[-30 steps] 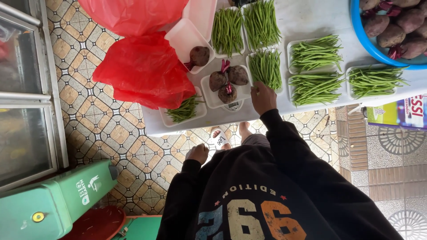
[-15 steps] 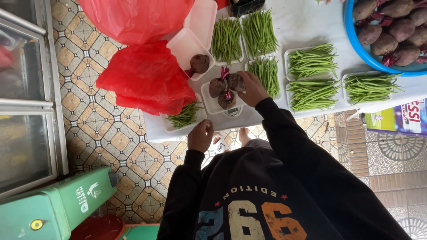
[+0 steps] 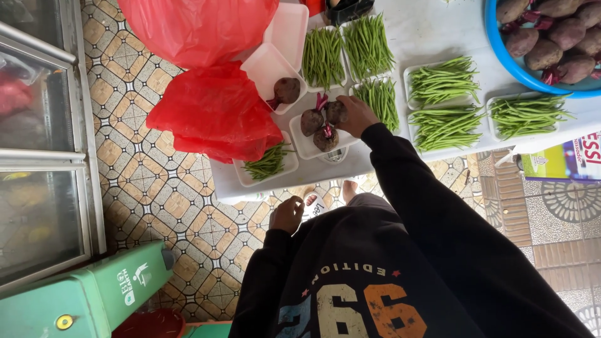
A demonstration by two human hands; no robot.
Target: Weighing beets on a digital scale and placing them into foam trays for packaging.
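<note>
Centrally, the right hand (image 3: 355,116) grips one dark beetroot (image 3: 336,112) among three on a white foam tray (image 3: 305,145); left hand (image 3: 287,214) curls closed, empty, lower centre. Two red plastic bags (image 3: 213,112) upper left.

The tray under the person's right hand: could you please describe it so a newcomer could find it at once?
On the white table, look just right of the red plastic bags. There the right hand touches a white tray of three dark beetroots. The neighbouring trays hold green beans or one beetroot.
</note>
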